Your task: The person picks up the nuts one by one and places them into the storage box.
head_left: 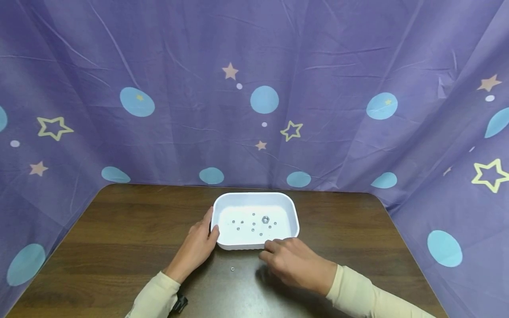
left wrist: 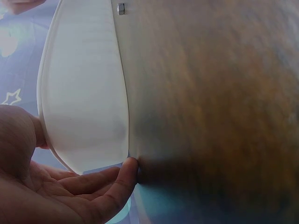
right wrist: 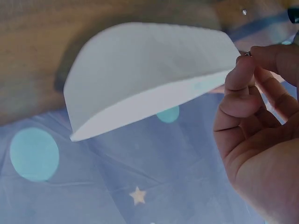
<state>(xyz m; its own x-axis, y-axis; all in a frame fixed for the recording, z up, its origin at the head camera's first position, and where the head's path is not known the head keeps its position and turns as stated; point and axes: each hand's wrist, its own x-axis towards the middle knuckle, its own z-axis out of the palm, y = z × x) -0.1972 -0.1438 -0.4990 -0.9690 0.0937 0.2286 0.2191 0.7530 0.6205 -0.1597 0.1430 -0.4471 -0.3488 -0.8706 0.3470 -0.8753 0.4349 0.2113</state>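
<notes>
A white plastic tray (head_left: 238,246) sits on the table with several small metal nuts and one larger hex nut (head_left: 265,219) inside. My left hand (head_left: 200,238) grips the tray's left end, thumb at the rim and fingers along its outer wall; the left wrist view shows those fingers (left wrist: 125,177) reaching its lower edge. At the tray's front right, my right hand (head_left: 296,264) pinches a tiny metal nut (right wrist: 248,54) between thumb and index finger. Another small nut (head_left: 232,269) lies on the tabletop in front of the tray, between both hands.
The dark wood-grain table (head_left: 131,229) has rounded far corners. A purple curtain (head_left: 191,110) with stars and blue shapes hangs along its back and sides. Near the left cuff is a black object (head_left: 180,304).
</notes>
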